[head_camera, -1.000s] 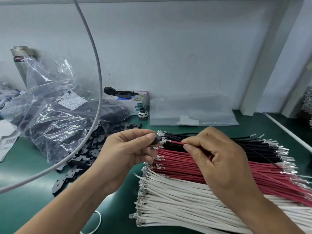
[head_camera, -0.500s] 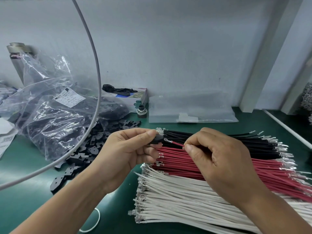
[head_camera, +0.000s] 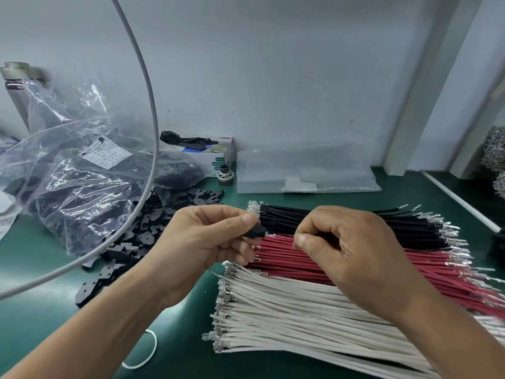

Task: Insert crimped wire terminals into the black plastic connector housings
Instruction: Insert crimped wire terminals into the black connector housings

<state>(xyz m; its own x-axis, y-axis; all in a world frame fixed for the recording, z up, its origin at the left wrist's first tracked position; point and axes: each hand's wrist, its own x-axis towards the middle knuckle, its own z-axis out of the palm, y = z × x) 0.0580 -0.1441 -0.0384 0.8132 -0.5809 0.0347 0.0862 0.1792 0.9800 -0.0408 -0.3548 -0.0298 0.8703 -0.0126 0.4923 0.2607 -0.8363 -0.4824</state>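
Observation:
My left hand (head_camera: pixel 207 239) pinches a small black connector housing (head_camera: pixel 255 231) between thumb and fingers, above the wire stacks. My right hand (head_camera: pixel 347 253) pinches a red wire close to its metal terminal (head_camera: pixel 270 236), whose tip sits at the housing's open end. Most of that wire is hidden under my fingers. Below lie three flat stacks of crimped wires on the green mat: black wires (head_camera: pixel 341 222) at the back, red wires (head_camera: pixel 306 261) in the middle and white wires (head_camera: pixel 287 318) nearest me.
Loose black housings (head_camera: pixel 142 236) spill from a clear plastic bag (head_camera: pixel 71 181) at left. A small box (head_camera: pixel 216 157) and a black spool (head_camera: pixel 225 175) stand by the wall, beside a flat clear bag (head_camera: pixel 306 173). A grey cable (head_camera: pixel 147 86) arcs across the left.
My right hand has moved left, bringing the red wire's terminal up to the housing held in my left hand. The gap between my hands has narrowed.

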